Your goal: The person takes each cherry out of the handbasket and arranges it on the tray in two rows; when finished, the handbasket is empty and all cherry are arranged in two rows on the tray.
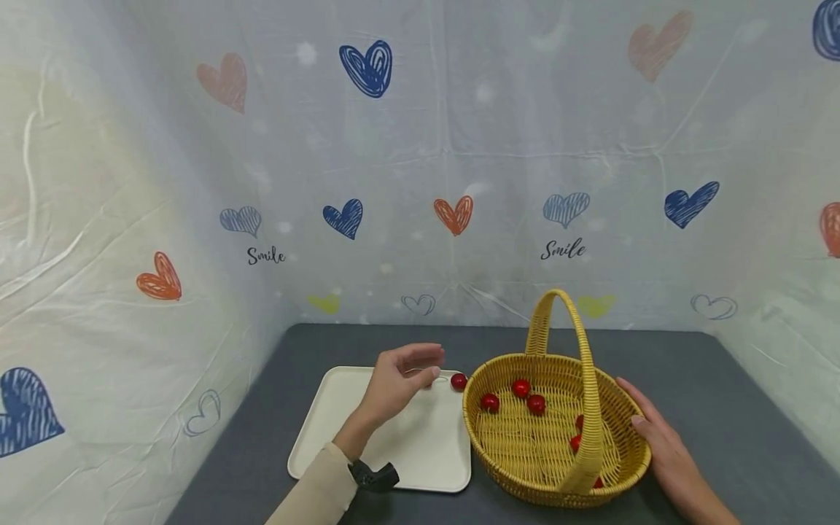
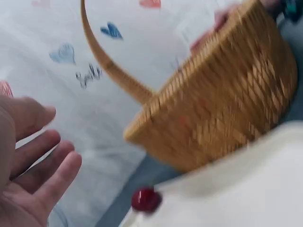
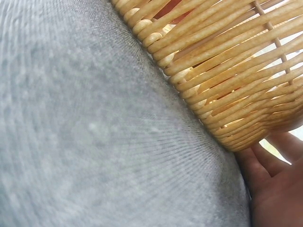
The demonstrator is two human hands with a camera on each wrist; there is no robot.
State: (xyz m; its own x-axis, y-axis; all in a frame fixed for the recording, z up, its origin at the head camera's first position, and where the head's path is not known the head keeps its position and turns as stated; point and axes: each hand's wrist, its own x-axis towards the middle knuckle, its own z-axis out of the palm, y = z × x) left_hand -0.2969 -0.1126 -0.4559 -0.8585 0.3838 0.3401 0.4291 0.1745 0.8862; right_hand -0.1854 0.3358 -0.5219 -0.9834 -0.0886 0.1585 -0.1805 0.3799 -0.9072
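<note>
My left hand [image 1: 400, 383] hovers above the cream tray [image 1: 394, 456], fingers loosely extended and apart, with nothing in its grasp. A dark red cherry [image 1: 459, 381] lies at the tray's back right corner, near the basket; the left wrist view shows this cherry [image 2: 146, 199] apart from the fingers. Part of another reddish thing may be behind the thumb. To the right stands a yellow wicker basket [image 1: 525, 481] with several red cherries [image 1: 536, 405] inside. Against its right side rests my right hand [image 1: 666, 441], fingers fairly straight along the outer wall, thumb touching the rim.
The basket's tall arched handle [image 1: 584, 379] rises over its middle and hides part of the inside. Tray and basket stand side by side on a dark grey table [image 1: 755, 437]. A white cloth [image 1: 485, 240] printed with hearts encloses the back and sides.
</note>
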